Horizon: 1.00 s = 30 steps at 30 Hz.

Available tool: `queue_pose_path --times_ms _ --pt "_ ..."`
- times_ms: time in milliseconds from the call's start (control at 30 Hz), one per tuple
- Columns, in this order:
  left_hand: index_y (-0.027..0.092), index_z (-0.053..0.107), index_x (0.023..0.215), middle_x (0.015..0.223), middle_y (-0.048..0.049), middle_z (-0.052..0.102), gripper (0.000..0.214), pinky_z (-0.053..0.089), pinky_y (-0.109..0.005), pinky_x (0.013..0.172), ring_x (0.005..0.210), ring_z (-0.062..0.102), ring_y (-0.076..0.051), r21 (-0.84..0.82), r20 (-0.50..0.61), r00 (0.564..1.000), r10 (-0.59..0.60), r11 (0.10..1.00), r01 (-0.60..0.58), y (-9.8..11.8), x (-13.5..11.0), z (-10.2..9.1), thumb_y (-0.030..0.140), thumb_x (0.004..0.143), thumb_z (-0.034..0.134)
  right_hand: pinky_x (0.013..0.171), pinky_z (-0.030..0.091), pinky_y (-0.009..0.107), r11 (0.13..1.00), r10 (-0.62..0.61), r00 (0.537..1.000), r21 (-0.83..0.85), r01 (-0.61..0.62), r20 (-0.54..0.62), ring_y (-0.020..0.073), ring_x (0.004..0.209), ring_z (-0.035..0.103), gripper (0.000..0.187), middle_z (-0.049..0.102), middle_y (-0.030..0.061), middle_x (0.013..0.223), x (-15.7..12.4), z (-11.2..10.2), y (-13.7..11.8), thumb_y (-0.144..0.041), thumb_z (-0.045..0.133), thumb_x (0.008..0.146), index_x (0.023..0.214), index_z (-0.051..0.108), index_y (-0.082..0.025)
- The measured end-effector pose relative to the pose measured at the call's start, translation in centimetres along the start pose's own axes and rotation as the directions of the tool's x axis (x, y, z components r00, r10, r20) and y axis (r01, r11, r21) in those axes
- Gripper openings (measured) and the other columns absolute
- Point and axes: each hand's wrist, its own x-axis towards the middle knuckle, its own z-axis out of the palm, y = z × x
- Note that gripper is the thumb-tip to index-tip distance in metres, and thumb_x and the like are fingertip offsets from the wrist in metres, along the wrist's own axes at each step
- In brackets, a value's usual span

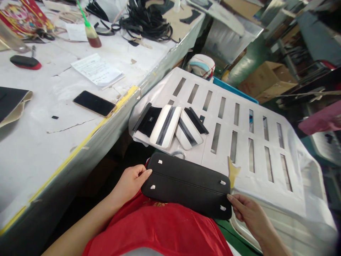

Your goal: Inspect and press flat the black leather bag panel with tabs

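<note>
A black stitched bag base panel (186,183) lies across my lap over the red apron (160,231). Four corners are rounded, a seam runs along its length, and a small whitish tab shows near each corner. My left hand (135,177) pinches its left end between thumb and fingers. At the opposite end, my right hand (243,206) grips the right edge the same way. Just beyond the panel, two white pieces with dark centre stripes (165,126) rest with black flaps on the slotted white surface (255,192).
On the left table (61,85) lie a phone (94,103), a paper pad (97,70), a glue bottle with green nozzle (92,35) and a coil of black strips (146,21). A cardboard box (266,80) stands at the back right. A yellow scrap (233,172) lies by the panel.
</note>
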Motion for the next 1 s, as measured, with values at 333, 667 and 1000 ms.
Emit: queue_pose_path --times_ms 333,667,1000 --pt "0.017 0.045 0.057 0.054 0.0033 0.047 0.044 0.031 -0.024 0.054 0.054 0.043 -0.011 0.056 -0.015 0.999 -0.042 0.998 0.043 0.4 0.1 0.0 0.049 0.087 0.045 0.041 0.022 0.023 0.999 0.019 1.0 -0.042 -0.018 0.02 0.0056 0.039 0.031 0.052 0.039 -0.0061 0.043 -0.1 0.0 -0.7 -0.066 0.068 0.054 0.058 0.05 -0.018" --pt "0.016 0.048 0.054 0.053 0.0019 0.05 0.041 0.028 -0.025 0.054 0.052 0.045 -0.011 0.261 -0.004 1.0 -0.004 0.965 0.005 1.8 0.7 -0.8 0.043 0.084 0.049 0.038 0.024 0.021 1.0 0.02 0.999 0.009 -0.02 0.033 0.0056 0.039 0.034 0.056 0.042 -0.0043 0.043 0.3 -0.3 0.3 -0.067 0.074 0.05 0.06 0.053 -0.016" --pt "0.016 0.048 0.052 0.05 0.0031 0.048 0.042 0.025 -0.025 0.05 0.05 0.04 -0.009 0.319 0.201 0.978 0.05 0.941 -0.114 1.0 2.2 -3.0 0.048 0.077 0.057 0.036 0.024 0.018 0.999 -0.023 0.999 0.038 0.022 0.027 0.0041 0.039 0.033 0.051 0.042 -0.0042 0.043 0.2 0.1 0.9 -0.061 0.077 0.053 0.056 0.052 -0.016"
